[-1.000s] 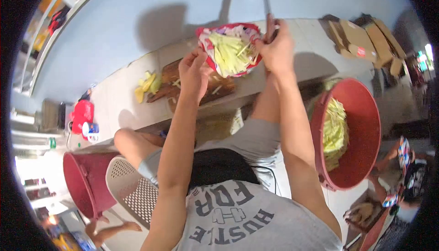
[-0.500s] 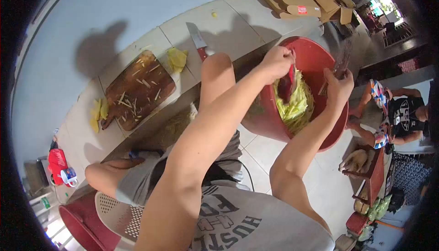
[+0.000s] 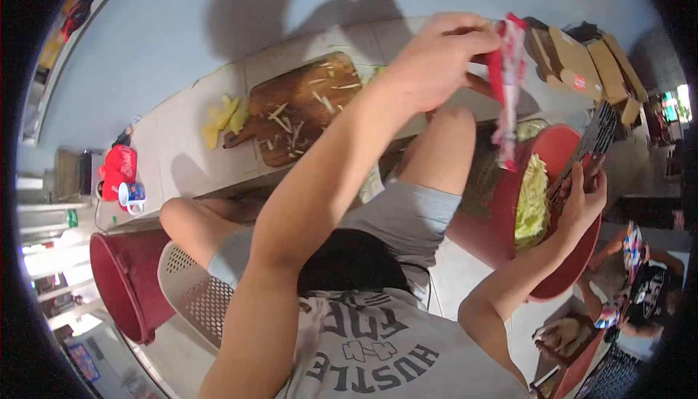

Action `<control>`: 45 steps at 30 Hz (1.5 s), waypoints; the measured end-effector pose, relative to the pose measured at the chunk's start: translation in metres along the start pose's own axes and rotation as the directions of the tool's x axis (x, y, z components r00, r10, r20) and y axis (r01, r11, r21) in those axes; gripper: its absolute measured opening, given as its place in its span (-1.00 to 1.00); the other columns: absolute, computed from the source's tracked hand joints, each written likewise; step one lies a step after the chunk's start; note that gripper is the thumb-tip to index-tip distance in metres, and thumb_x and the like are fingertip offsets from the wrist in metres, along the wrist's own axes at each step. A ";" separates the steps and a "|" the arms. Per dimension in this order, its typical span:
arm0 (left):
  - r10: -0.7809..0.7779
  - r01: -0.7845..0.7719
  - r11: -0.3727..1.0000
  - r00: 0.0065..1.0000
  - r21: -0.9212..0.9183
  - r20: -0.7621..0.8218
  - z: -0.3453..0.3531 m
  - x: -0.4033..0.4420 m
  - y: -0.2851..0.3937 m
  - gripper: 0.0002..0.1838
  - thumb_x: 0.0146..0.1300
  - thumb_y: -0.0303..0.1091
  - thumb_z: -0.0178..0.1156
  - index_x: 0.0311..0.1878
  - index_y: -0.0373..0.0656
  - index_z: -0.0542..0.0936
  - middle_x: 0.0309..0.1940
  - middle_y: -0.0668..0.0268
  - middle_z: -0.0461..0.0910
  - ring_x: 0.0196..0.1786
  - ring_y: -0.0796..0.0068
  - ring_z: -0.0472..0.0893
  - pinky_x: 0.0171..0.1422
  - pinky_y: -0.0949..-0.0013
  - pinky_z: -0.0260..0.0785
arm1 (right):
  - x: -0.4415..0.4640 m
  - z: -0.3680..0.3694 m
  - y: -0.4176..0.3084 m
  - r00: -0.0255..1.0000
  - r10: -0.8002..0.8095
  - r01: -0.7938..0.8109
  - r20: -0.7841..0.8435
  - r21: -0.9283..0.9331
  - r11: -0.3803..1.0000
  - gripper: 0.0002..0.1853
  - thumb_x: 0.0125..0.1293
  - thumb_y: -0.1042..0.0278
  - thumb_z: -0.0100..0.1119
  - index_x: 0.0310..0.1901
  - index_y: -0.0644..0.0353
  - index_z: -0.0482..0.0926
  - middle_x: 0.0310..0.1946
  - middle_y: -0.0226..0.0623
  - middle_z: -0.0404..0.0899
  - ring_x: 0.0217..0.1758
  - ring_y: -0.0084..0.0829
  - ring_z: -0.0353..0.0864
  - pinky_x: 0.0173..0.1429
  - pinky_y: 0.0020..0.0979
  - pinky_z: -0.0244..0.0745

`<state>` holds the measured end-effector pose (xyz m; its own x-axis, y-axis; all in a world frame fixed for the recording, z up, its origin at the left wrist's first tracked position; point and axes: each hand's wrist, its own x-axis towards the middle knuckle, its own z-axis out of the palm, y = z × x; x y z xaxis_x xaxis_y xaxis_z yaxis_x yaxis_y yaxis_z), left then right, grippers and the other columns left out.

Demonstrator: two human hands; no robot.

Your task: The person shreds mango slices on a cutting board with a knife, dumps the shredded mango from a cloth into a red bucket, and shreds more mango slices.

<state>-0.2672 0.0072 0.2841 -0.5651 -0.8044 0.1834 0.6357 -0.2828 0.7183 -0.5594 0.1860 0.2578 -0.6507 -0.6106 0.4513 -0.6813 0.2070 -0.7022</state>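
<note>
My left hand is raised above the counter edge, its fingers closed on a long, limp-looking red-and-white strip; motion blur hides what kind of thing it is. Over the rim of a red tub, my right hand grips a dark flat tool with slots, resembling a grater. Pale green-yellow shreds lie inside the tub. On the tiled counter is a wooden cutting board scattered with thin pale slivers. Yellow-green pieces lie beside the board's handle. My left forearm covers part of the counter.
Cardboard boxes stand at the counter's far right end. A mug and a red item are at the left end. Below are another red tub and a white perforated basket. A person sits at right.
My left hand has lifted the red strip out of the tub, up and toward the counter. The right hand still holds the dark tool over the tub. The camera view has turned left.
</note>
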 end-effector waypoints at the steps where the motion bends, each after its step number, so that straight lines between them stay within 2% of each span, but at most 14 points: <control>1: 0.011 0.001 0.980 0.998 0.197 -0.059 -0.016 -0.012 0.018 -0.88 0.40 -0.37 0.18 -0.17 -0.22 0.59 -0.24 0.30 0.63 -0.15 0.40 0.66 -0.08 0.09 0.65 | -0.004 0.010 -0.006 1.000 -0.026 0.026 0.000 -0.003 1.000 -0.63 0.32 0.34 0.34 0.04 0.42 0.57 -0.16 -0.26 0.68 -0.10 -0.47 0.58 0.05 -0.38 0.49; 3: 0.048 0.007 0.922 0.990 0.387 -0.133 -0.048 -0.032 0.045 -0.89 0.41 -0.38 0.17 -0.16 -0.23 0.59 -0.23 0.33 0.61 -0.15 0.44 0.65 -0.08 0.15 0.66 | -0.015 0.041 -0.016 0.991 -0.094 0.070 0.096 0.234 0.970 -0.77 0.38 0.37 0.30 -0.05 0.30 0.53 -0.49 -0.49 0.51 -0.55 -0.69 0.40 -0.48 -0.56 0.24; 4: 0.034 0.084 0.867 0.973 0.491 -0.227 -0.066 -0.044 0.051 -0.89 0.41 -0.39 0.16 -0.16 -0.23 0.59 -0.22 0.35 0.60 -0.14 0.47 0.63 -0.09 0.20 0.66 | -0.020 0.059 -0.028 0.972 -0.204 0.182 0.116 0.177 0.967 -0.76 0.39 0.42 0.27 0.00 0.32 0.51 -0.49 -0.50 0.48 -0.57 -0.70 0.37 -0.52 -0.55 0.22; 6: 0.046 0.167 0.802 0.940 0.574 -0.339 -0.099 -0.064 0.056 -0.89 0.42 -0.40 0.15 -0.15 -0.23 0.58 -0.22 0.36 0.58 -0.13 0.49 0.62 -0.11 0.25 0.66 | -0.040 0.088 -0.066 0.943 -0.008 -0.104 0.333 0.317 0.943 -0.73 0.39 0.42 0.27 0.03 0.33 0.50 -0.50 -0.51 0.47 -0.59 -0.70 0.34 -0.56 -0.54 0.20; 12: 0.269 -0.167 0.961 0.734 0.218 -0.623 -0.191 -0.148 0.053 -0.88 0.37 -0.46 0.15 -0.09 -0.29 0.52 -0.23 0.28 0.56 -0.13 0.48 0.61 -0.07 0.31 0.66 | -0.071 0.171 -0.123 0.831 -0.164 -0.031 0.532 0.338 0.941 -0.70 0.41 0.35 0.27 0.04 0.35 0.50 -0.57 -0.50 0.44 -0.60 -0.70 0.35 -0.56 -0.58 0.21; 14: 0.199 0.137 0.919 0.649 0.370 -0.735 -0.227 -0.201 0.055 -0.83 0.34 -0.49 0.18 -0.04 -0.27 0.53 -0.17 0.25 0.58 -0.05 0.44 0.61 0.01 0.32 0.60 | -0.081 0.195 -0.133 0.793 -0.162 -0.086 0.587 0.370 0.925 -0.69 0.42 0.34 0.26 0.07 0.35 0.51 -0.57 -0.51 0.44 -0.60 -0.70 0.34 -0.55 -0.57 0.22; 18: 0.453 0.537 0.630 0.332 0.561 -0.827 -0.325 -0.293 0.051 -0.68 0.25 -0.44 0.29 0.03 -0.35 0.54 -0.06 0.12 0.63 0.04 0.32 0.62 0.13 0.27 0.47 | -0.115 0.230 -0.163 0.695 -0.317 0.402 0.646 0.017 0.916 -0.60 0.30 0.37 0.31 0.14 0.28 0.56 -0.33 -0.17 0.65 -0.32 -0.34 0.64 -0.17 -0.29 0.53; 20: 0.601 0.725 0.374 0.285 0.578 -0.747 -0.334 -0.302 0.083 -0.54 0.20 -0.33 0.33 0.11 -0.38 0.53 -0.02 -0.03 0.63 0.10 0.10 0.62 0.17 0.14 0.48 | -0.136 0.251 -0.168 0.548 -0.082 0.051 0.833 0.065 0.997 -0.59 0.31 0.35 0.30 0.14 0.32 0.55 -0.26 -0.05 0.70 -0.27 -0.17 0.69 -0.12 -0.20 0.55; 23: 0.649 0.904 0.002 0.325 0.428 -0.688 -0.366 -0.309 0.099 -0.40 0.11 -0.21 0.37 0.17 -0.40 0.53 0.03 -0.18 0.61 0.12 -0.10 0.61 0.20 0.04 0.46 | -0.163 0.271 -0.183 0.414 -0.059 -0.040 0.908 0.083 0.996 -0.55 0.32 0.32 0.28 0.17 0.37 0.50 -0.21 0.04 0.68 -0.22 0.00 0.69 -0.06 -0.12 0.55; 33: 0.486 0.952 -0.032 0.281 0.305 -0.828 -0.404 -0.312 0.097 -0.33 -0.06 -0.19 0.41 0.16 -0.33 0.58 -0.02 0.00 0.69 0.01 0.01 0.67 0.10 0.09 0.52 | -0.206 0.307 -0.149 0.264 -0.258 0.155 0.929 0.223 0.962 -0.50 0.37 0.31 0.21 0.23 0.43 0.36 -0.14 0.27 0.62 -0.03 0.25 0.61 0.07 0.03 0.50; 35: 0.604 0.774 0.291 0.307 0.562 -0.736 -0.394 -0.312 0.102 -0.36 -0.05 -0.28 0.42 0.18 -0.24 0.59 -0.07 0.16 0.70 -0.10 0.23 0.67 -0.02 0.25 0.54 | -0.204 0.307 -0.149 0.273 -0.256 0.161 0.927 0.218 0.962 -0.49 0.37 0.31 0.20 0.23 0.44 0.35 -0.14 0.28 0.61 -0.04 0.25 0.62 0.06 0.04 0.50; 38: 0.560 0.678 0.399 0.354 0.618 -0.749 -0.317 -0.255 0.103 -0.39 -0.05 -0.46 0.37 0.19 -0.18 0.57 -0.02 0.23 0.66 -0.16 0.40 0.63 -0.08 0.38 0.53 | -0.199 0.304 -0.149 0.276 -0.209 0.168 0.938 0.167 0.972 -0.47 0.38 0.29 0.19 0.26 0.42 0.33 -0.14 0.28 0.62 -0.04 0.26 0.61 0.06 0.07 0.49; 42: 0.499 0.444 0.178 0.728 0.878 -0.469 -0.290 -0.220 0.041 -0.38 -0.08 -0.66 0.33 0.16 -0.12 0.55 0.13 0.20 0.56 -0.10 0.36 0.62 -0.06 0.34 0.54 | -0.204 0.301 -0.158 0.264 -0.161 0.092 0.951 0.142 0.986 -0.48 0.39 0.25 0.18 0.24 0.40 0.32 -0.15 0.28 0.62 -0.05 0.27 0.61 0.06 0.09 0.48; 45: 0.547 0.356 0.166 0.743 0.920 -0.386 -0.297 -0.206 -0.005 -0.37 -0.07 -0.63 0.38 0.17 -0.11 0.55 0.12 0.16 0.55 0.00 0.25 0.61 0.00 0.29 0.54 | -0.215 0.299 -0.161 0.280 -0.201 0.065 0.939 0.190 0.980 -0.50 0.40 0.24 0.17 0.22 0.40 0.32 -0.15 0.28 0.62 -0.06 0.27 0.62 0.04 0.10 0.49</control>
<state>0.0021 0.0190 0.0437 0.1309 -0.9539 0.2700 -0.5797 0.1473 0.8014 -0.2096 0.0554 0.1088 0.2695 -0.9301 -0.2497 -0.6459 0.0178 -0.7632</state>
